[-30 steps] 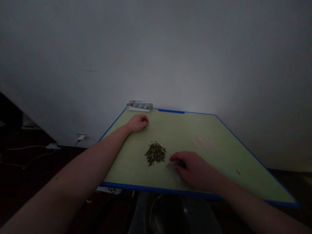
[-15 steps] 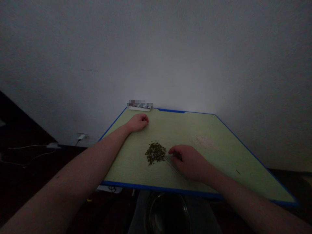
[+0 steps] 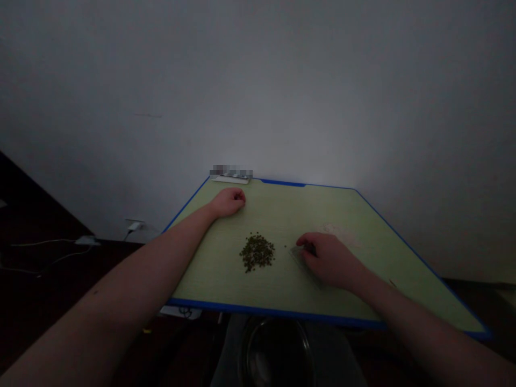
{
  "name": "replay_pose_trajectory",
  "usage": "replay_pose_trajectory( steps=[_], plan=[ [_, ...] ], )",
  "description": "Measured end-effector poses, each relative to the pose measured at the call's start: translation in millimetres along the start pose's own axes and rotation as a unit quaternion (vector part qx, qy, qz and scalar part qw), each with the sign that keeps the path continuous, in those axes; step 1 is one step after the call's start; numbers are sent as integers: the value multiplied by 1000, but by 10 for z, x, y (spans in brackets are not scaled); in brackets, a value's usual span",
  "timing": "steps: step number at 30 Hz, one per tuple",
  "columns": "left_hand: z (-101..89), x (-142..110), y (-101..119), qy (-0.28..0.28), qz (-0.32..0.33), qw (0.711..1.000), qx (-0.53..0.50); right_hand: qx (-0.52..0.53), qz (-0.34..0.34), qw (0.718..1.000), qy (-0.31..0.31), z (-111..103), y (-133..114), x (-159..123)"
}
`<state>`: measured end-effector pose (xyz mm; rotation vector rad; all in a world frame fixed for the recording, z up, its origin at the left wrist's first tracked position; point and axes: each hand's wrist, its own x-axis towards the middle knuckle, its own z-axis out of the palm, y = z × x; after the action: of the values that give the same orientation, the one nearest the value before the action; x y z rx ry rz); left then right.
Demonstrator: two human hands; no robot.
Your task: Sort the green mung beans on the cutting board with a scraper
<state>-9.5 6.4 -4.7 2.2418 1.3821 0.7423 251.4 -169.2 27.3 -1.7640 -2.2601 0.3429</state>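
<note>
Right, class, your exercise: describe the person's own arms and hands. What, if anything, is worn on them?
Nothing visible: the left hand and right hand are gloveless, and the left forearm and right forearm show no sleeves. No watch or ring can be made out in this dim light.

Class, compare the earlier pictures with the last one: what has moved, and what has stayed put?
The right hand has moved up the green board and rightward, away from the seeds, taking the clear plastic piece along; nothing was let go. The left hand and the pile of dark green seeds stayed put.
</note>
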Motion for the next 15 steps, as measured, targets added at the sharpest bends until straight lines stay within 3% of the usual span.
replay_pose_trajectory(
  steps=[6, 15],
  plan=[
    [1, -1, 1, 1, 4, 1000, -1, -3, 6, 1000, 3, -9, 66, 57],
    [-11, -11, 31, -5, -5, 1000, -7, 14, -33, 999, 29, 60, -171, 51]
  ],
)
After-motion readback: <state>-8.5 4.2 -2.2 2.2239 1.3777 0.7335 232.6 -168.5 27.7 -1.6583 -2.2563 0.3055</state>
